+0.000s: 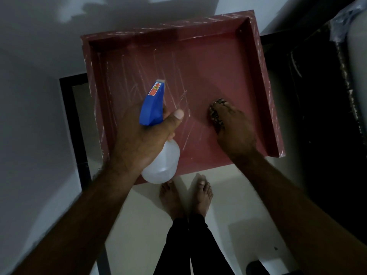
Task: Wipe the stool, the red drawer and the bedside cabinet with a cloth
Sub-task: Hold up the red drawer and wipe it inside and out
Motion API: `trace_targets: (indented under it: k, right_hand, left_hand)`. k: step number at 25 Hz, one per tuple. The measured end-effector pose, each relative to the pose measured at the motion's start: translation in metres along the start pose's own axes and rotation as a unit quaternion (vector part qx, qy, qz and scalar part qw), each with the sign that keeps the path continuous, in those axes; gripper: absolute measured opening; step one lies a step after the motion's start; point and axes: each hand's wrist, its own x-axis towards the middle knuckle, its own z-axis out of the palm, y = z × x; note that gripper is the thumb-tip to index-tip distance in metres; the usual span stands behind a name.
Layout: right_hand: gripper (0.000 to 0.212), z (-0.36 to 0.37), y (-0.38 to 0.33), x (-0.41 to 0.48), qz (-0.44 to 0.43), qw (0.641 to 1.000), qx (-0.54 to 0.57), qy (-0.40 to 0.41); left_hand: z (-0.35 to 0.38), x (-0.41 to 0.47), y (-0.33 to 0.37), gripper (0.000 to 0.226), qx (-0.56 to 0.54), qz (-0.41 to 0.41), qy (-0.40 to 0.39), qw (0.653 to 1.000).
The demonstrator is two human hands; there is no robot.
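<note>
The red drawer (208,62) fills the upper middle of the frame, open side up, its inner floor streaked with pale scratch-like marks, most thickly in its left half. A dark bulk of furniture (317,116) runs down the right edge, too dim to name. The pale tiled floor (139,225) spreads across the lower middle.

The left hand (139,135), at centre left over the drawer's near left corner, grips a spray bottle (162,161) round its neck, blue head pointing to the top of the frame. The right hand (234,130) presses a patterned cloth (214,110) onto the drawer floor at centre right, fingers bent over it. Two bare feet (200,193) stand just below the drawer's near edge.
</note>
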Motion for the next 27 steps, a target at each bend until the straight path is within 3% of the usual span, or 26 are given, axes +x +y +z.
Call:
trace_targets:
  k: [2, 7, 12, 19, 24, 27]
  right_hand:
    - [0.064, 0.005, -0.015, -0.010, -0.006, 1.000, 0.004, 0.002]
    - [0.065, 0.014, -0.027, -0.031, -0.130, 0.990, -0.007, -0.054]
    - [0.068, 0.004, -0.001, -0.031, -0.009, 1.000, 0.026, 0.002]
    - [0.073, 0.016, -0.020, -0.060, -0.145, 0.988, -0.009, -0.048]
    - [0.073, 0.012, 0.007, -0.055, -0.027, 0.999, 0.018, -0.002]
    - [0.074, 0.017, -0.017, -0.071, -0.069, 0.997, 0.000, -0.028]
  left_hand:
    - [0.001, -0.004, -0.001, 0.038, 0.005, 0.001, 0.005, 1.000]
    - [0.009, -0.017, -0.007, 0.037, 0.000, -0.008, 0.013, 1.000]
    - [0.016, -0.036, -0.014, 0.039, -0.004, -0.019, 0.024, 1.000]
    - [0.019, -0.066, -0.028, 0.037, -0.006, -0.033, 0.033, 0.999]
    - [0.019, -0.083, -0.038, 0.037, -0.009, -0.037, 0.047, 0.998]
    - [0.021, -0.091, -0.039, 0.038, -0.014, -0.054, 0.045, 0.997]
